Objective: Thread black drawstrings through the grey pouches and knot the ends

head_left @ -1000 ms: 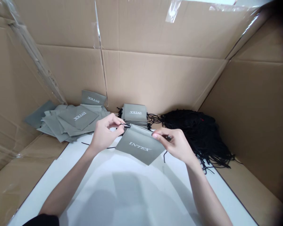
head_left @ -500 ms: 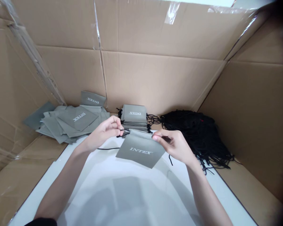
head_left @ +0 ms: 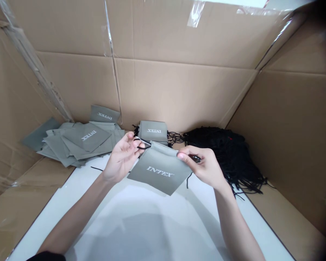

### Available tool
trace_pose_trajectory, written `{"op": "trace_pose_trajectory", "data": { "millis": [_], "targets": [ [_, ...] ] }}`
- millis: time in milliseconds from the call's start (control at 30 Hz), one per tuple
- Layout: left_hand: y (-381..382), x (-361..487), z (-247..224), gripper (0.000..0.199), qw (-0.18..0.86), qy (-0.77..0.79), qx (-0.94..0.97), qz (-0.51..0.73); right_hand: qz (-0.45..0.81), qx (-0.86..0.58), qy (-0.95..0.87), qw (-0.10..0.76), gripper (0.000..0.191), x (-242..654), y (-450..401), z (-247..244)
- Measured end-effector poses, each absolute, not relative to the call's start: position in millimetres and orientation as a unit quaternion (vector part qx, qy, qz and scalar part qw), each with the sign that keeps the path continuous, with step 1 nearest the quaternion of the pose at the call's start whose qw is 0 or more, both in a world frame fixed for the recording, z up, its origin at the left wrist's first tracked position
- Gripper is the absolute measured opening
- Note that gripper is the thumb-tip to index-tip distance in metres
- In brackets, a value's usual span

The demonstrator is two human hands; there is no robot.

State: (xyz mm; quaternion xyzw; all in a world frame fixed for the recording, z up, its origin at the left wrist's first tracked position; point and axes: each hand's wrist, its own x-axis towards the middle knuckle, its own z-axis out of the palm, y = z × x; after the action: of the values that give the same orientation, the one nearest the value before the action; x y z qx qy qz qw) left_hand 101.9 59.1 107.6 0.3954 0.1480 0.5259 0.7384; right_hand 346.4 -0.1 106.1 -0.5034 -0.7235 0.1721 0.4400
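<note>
Pouch [head_left: 159, 177]: white "INTEX" | right hand [head_left: 199, 163]: pinching it | stack [head_left: 153, 136]: "INTEX", inverted

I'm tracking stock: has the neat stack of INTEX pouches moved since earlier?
No: the stack of INTEX pouches keeps its place right of the cardboard wall seam.

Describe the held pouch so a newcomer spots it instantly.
Start at the white tabletop. Above it, find the left hand and right hand, with the grey pouch between them. It alone is held, its INTEX print reading upright, not upside down as on the stack behind.
</note>
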Motion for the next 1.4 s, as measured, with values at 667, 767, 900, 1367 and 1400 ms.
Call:
{"op": "trace_pose_trajectory", "data": {
  "millis": [667, 767, 900, 1367, 1400],
  "targets": [
    [80.9, 45.8, 129.3, 0.023, 0.413, 0.356, 0.760, 0.352, 0.115, -0.542, -0.752, 0.357, 0.033, 364.4, -0.8, 108.5],
    [82.2, 40.1, 129.9, 0.023, 0.337, 0.386, 0.803, 0.306, 0.102, -0.542, -0.761, 0.340, 0.032, 364.1, 0.0, 108.5],
    [76.6, 52.0, 125.6, 0.024, 0.268, 0.370, 0.829, 0.324, 0.088, -0.537, -0.771, 0.331, 0.031, 361.7, -0.2, 106.7],
    [73.6, 72.6, 111.2, 0.026, 0.254, 0.303, 0.892, 0.217, 0.024, -0.484, -0.855, 0.183, 0.025, 345.5, 3.0, 94.9],
    [77.4, 71.7, 108.5, 0.028, 0.321, 0.315, 0.868, 0.210, 0.017, -0.486, -0.858, 0.169, 0.024, 345.7, 3.0, 94.8]
  ]
}}
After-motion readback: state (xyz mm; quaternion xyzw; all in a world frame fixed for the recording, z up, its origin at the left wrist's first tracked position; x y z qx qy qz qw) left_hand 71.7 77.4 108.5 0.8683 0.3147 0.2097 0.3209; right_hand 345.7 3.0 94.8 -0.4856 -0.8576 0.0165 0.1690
